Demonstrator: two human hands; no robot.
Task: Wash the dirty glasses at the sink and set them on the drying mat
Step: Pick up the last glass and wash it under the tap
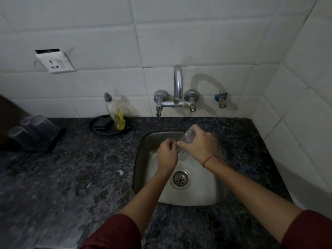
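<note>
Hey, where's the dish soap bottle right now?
In the head view, the dish soap bottle stands left of the faucet, by the tiled wall, its base in a black dish on the granite counter beside a dark sponge.

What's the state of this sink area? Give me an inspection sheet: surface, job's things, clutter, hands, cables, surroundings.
Surface: dark granite counter with a steel sink set in it.
Job's things: one glass held over the sink; three glasses on the mat, far left.
Clutter: soap bottle leaning in a black dish beside a dark block.
Hands: right hand grips the glass; left hand, fingers curled, is against it, grip unclear.
Cables: nothing seen.
Surroundings: white tiled wall, tap, socket.
</note>
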